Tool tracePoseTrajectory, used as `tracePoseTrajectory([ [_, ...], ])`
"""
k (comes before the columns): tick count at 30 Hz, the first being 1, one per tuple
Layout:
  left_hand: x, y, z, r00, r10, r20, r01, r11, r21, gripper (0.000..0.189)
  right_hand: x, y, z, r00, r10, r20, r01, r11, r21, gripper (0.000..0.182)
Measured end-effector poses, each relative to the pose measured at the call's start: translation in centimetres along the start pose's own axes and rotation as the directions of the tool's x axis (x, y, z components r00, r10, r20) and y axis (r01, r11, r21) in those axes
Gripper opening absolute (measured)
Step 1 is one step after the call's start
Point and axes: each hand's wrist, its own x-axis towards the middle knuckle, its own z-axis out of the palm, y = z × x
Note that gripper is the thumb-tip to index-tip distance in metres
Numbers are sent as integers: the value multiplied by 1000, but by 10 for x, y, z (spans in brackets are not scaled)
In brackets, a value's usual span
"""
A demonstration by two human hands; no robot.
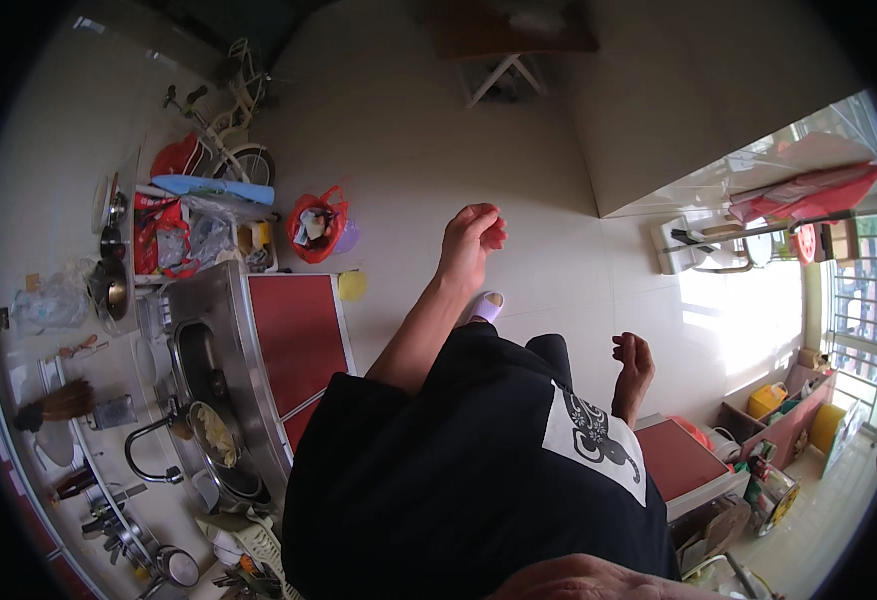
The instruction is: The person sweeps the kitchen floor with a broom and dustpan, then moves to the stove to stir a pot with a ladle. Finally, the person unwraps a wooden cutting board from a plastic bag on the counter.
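My left hand (pixel 476 234) is held out in front over the pale tiled floor (pixel 536 172), its fingers loosely curled with nothing seen in them. Lower down on the other side, my right hand (pixel 635 361) hangs beside my black shirt (pixel 438 487), fingers bent and no object visible in it. Neither hand touches anything. A lilac slipper (pixel 488 306) shows on one foot below my left forearm. Off to the left stands a steel sink (pixel 196 349), where a pan of pale cut food (pixel 217 435) sits beneath the curved tap (pixel 130 450).
A bin with a red bag (pixel 320 229) stands beyond the red cabinet doors (pixel 299 330). Farther left is a bicycle (pixel 236 142). At right are a red-panelled cabinet (pixel 682 459), a wooden box (pixel 783 405) and a wall corner (pixel 598 214). A table (pixel 453 45) stands ahead.
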Motion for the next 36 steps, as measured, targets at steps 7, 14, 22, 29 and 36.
tracePoseTrajectory([
  [7, 15, -47, 91, 980, -101, 171, 94, 994, 52, 7, 19, 19, -46, 1000, 12, 0, -12, 998, 57, 23],
  [14, -7, -115, 175, 952, -193, 236, 177, 980, 89, 8, 53, 56, -147, 994, 7, -112, -3, 999, 35, 25],
  [22, -22, -161, 252, 932, -215, 293, 161, 967, 198, 17, 63, 93, -223, 972, 49, -230, -4, 982, 191, 24],
  [29, -44, -236, 315, 823, -414, 388, 290, 894, 341, 11, 35, 115, -276, 928, 164, -334, -81, 965, 250, 23],
  [36, -55, -320, 393, 651, -617, 443, 348, 760, 549, 9, -23, 146, -326, 736, 354, -577, -146, 915, 375, 25],
])
